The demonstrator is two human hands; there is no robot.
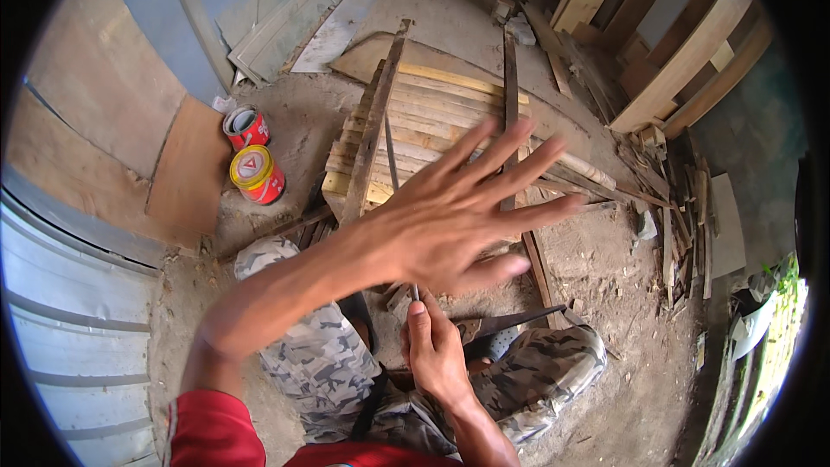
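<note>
My left hand (467,207) is raised in front of me with its fingers spread wide, slightly blurred and holding nothing. Below it, my right hand (434,350) is closed around a thin metal rod (415,292), thumb along the top. Most of that rod is covered by my left hand and my grip. A narrow dark strip (392,151) shows beyond my left wrist; whether it belongs to the rod I cannot tell. Just right of my right hand, a dark tapered blade (510,322), like a handsaw's, lies by my knee in camouflage trousers.
Ahead, light wooden slats (432,112) lie in a row between two long dark beams (378,121). Two red paint cans (258,177) stand at the left by leaning plywood (186,173). Scrap wood (683,216) is piled along the right, beneath upright planks (687,52).
</note>
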